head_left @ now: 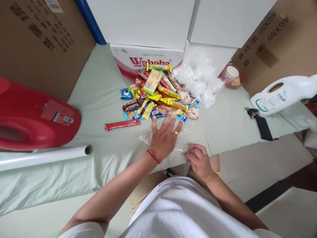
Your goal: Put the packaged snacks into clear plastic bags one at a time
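Observation:
My left hand lies over a clear plastic bag, fingers spread toward a heap of wrapped snacks. Its fingertips reach the near edge of the heap. My right hand is closed, with its fingertips pinching the right edge of the clear bag. Left of my left hand, a single red snack stick lies apart from the heap. A pale yellow-green packet rests on top of the pile. Part of the bag is hidden under my left hand.
A mound of crumpled clear bags sits right of the snacks, before a Wahaha carton. On the left are a red jug and a white roll. A white detergent bottle, keys and a paper cup stand right.

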Demonstrator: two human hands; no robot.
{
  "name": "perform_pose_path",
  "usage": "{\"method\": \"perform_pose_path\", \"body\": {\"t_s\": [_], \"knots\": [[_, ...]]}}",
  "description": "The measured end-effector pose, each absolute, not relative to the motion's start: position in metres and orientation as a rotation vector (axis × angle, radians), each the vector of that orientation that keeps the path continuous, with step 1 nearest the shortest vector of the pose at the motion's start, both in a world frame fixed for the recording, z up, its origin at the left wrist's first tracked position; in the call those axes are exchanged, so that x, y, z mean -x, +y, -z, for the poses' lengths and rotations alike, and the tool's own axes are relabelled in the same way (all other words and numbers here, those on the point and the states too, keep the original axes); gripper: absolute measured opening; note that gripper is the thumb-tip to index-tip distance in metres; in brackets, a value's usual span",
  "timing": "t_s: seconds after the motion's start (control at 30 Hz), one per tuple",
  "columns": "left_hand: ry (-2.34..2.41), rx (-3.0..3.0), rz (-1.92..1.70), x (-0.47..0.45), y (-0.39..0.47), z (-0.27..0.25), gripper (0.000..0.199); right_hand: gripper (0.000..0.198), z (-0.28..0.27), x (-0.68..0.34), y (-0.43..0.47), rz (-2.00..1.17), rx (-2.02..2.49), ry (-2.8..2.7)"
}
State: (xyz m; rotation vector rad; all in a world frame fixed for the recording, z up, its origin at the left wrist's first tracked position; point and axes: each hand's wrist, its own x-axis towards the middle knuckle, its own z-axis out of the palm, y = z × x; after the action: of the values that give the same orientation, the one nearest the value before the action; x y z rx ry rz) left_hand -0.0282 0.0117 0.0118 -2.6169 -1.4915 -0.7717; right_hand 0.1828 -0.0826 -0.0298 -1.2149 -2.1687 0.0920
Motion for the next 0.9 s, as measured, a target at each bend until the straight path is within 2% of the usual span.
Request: {"method": "perform_pose_path", "body": {"t_s": [0.07, 0.13, 0.23, 0.3, 0.37, 0.47, 0.5, 0.6, 0.63, 0.67, 0.77, 0.9], "knots": [[-1.703, 2.667, 0.712, 0.032, 0.032, -0.003, 0.029, 0.032, 0.030, -0.187, -0.089, -0.088, 1.236, -2.167], [-2.024, 2.618, 0.733, 0.042, 0.047, 0.007, 0.030, 0.033, 0.031, -0.194, -0.097, -0.117, 1.251, -2.172], [-2.424, 2.393, 1.005, 0.058, 0.049, 0.018, 0.030, 0.026, 0.031, -0.213, -0.109, -0.318, 1.204, -2.233], [-2.554, 2.280, 1.188, 0.065, 0.041, 0.023, 0.031, 0.018, 0.025, -0.229, -0.111, -0.558, 1.148, -2.254], [-2.621, 2.216, 1.291, 0.069, 0.031, 0.026, 0.035, 0.019, 0.016, -0.244, -0.106, -0.729, 1.166, -2.158], [-2.680, 2.150, 1.370, 0.067, 0.022, 0.026, 0.039, 0.023, 0.003, -0.253, -0.084, -0.639, 1.409, -1.877], [-2.693, 2.137, 1.390, 0.065, 0.020, 0.025, 0.040, 0.029, 0.002, -0.249, -0.074, -0.576, 1.497, -1.809], [-2.699, 2.148, 1.448, 0.058, 0.014, 0.022, 0.042, 0.071, 0.009, -0.220, -0.038, -0.511, 1.641, -1.742], [-2.694, 2.161, 1.467, 0.057, 0.012, 0.021, 0.043, 0.076, 0.014, -0.207, -0.025, -0.532, 1.658, -1.725], [-2.695, 2.170, 1.485, 0.057, 0.009, 0.021, 0.044, 0.072, 0.020, -0.195, -0.012, -0.561, 1.671, -1.690], [-2.756, 2.082, 1.511, 0.068, -0.001, 0.025, 0.040, 0.037, 0.036, -0.169, 0.020, -0.576, 1.695, -1.554], [-2.895, 1.694, 1.549, 0.103, -0.023, 0.037, 0.022, 0.032, 0.047, -0.160, 0.041, -0.439, 1.676, -1.474]]}}
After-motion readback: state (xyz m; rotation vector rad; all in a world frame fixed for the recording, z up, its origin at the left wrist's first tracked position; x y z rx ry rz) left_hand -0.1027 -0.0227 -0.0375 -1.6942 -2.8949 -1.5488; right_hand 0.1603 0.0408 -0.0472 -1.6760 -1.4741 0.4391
